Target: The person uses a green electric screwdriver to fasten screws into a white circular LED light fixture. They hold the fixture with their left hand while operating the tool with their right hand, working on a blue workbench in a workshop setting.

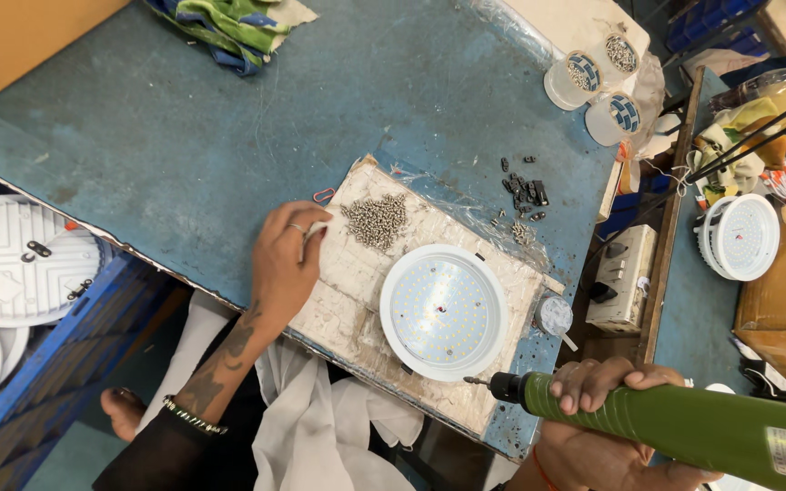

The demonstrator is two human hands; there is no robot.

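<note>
Reaching with my left hand (288, 259), I have my fingertips (313, 229) bunched at the edge of the screw pile (376, 221), seemingly pinching one screw, though the screw itself is too small to make out. The pile lies on the far part of the board (343, 318), just left of and beyond the round white lamp (444, 311), which sits flat on the board with its face of tiny diodes up. My right hand (604, 386) is wrapped shut around the green driver (675, 423), held level near me, its bit (479, 382) hovering just off the lamp's near rim, not touching.

What could go wrong, as I judge it: a screw this small could slip from my fingers and roll into the plastic sheet (466, 205) or off the board. The bit's tip points across the lamp, so a careless swing could scratch the diodes. The lamp is not clamped; pressure from the driver could skate it sideways.

Farther out, a small heap of dark parts (525, 193) lies on the blue table (184, 136), with three clear tubs (598, 77) beyond. More lamps (11, 264) are stacked at left, another lamp (743, 236) at right, beside a switch box (620, 277).

The driver's rear end runs out of frame, my right palm is hidden behind it, and I cannot see any screw holes in the lamp.
</note>
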